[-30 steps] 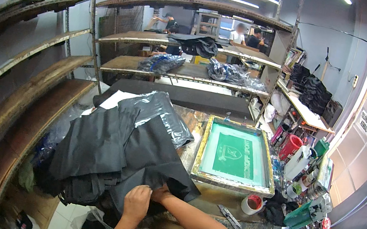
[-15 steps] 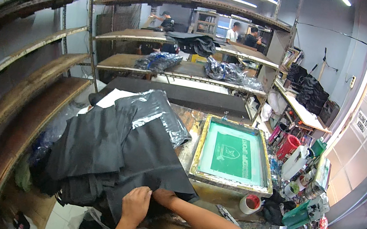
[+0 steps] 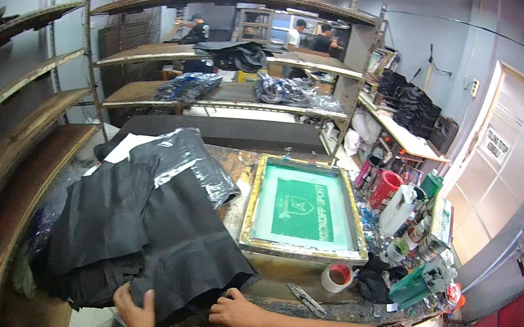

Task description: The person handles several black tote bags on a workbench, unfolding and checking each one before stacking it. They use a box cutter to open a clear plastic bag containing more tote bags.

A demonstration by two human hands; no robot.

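Your head camera, the left of two worn side by side, looks forward and down over the screen [image 3: 310, 208]. It sits close: your left hand [image 3: 137, 316] and right hand [image 3: 238, 313] show on the screen's near side. Beyond the screen, its wide fisheye takes in the shelves [image 3: 237, 95]; right of it, the door [image 3: 502, 171].

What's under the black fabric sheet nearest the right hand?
A shiny plastic package shows past the far edge of the black fabric sheet, seemingly running beneath it. Whatever else lies under is covered from view.
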